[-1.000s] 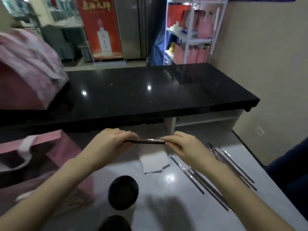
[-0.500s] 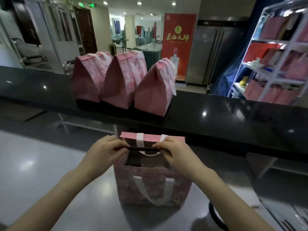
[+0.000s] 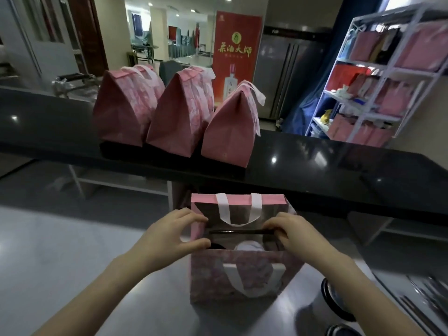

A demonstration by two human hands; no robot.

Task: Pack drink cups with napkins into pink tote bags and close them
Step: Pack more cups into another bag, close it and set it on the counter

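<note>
An open pink tote bag with white handles stands on the grey table in front of me. A thin dark straw lies level across its mouth. My right hand pinches the straw's right end. My left hand rests on the bag's left wall, fingers and thumb spread apart, and the straw's left end sits just beyond its fingertips. Inside the bag I see a white napkin and the dark rim of a cup.
Three closed pink bags stand on the black counter behind. Two dark cups and several long straws lie at the table's right. A white shelf with more bags stands at the far right.
The view swung left from the loose straws to the open bag. Both hands carried the straw over and down into the bag's mouth; my left hand has released its end.
</note>
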